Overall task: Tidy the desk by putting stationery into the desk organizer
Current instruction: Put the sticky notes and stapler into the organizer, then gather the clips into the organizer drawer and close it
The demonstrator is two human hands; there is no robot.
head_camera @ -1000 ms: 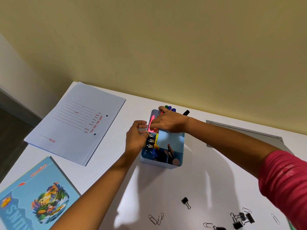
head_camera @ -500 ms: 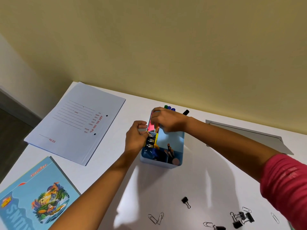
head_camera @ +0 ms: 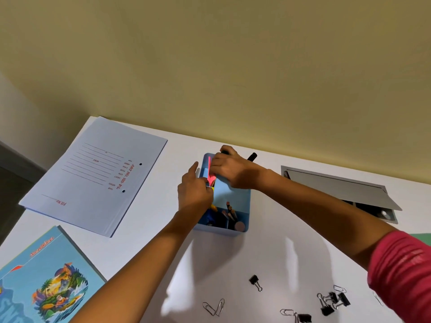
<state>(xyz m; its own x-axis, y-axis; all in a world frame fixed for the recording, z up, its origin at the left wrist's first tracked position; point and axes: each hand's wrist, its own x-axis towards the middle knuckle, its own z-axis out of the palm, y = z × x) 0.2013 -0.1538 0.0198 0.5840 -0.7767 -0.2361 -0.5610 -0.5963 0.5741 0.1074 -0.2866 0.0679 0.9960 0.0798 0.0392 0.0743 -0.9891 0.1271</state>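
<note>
The light blue desk organizer (head_camera: 222,230) stands on the white desk near the wall, with pencils (head_camera: 231,212) and dark clips inside. My right hand (head_camera: 229,170) reaches over its back part and pinches a pink sticky-note pad (head_camera: 211,176), which stands on edge in the left back compartment. My left hand (head_camera: 194,192) is at the organizer's left rim, its lower fingers curled over the wall and its index finger pointing up. Black binder clips (head_camera: 333,300) and paper clips (head_camera: 213,307) lie loose on the near desk.
A pale blue folder (head_camera: 93,173) lies at the left, and a picture notebook (head_camera: 46,280) sits at the near left corner. A grey cable hatch (head_camera: 338,190) is set in the desk at the right. A black marker (head_camera: 251,157) pokes out behind my right hand.
My right hand has turned the pink pad from flat to upright inside the organizer. My left index finger has straightened, and that hand has slid a little over the left compartment.
</note>
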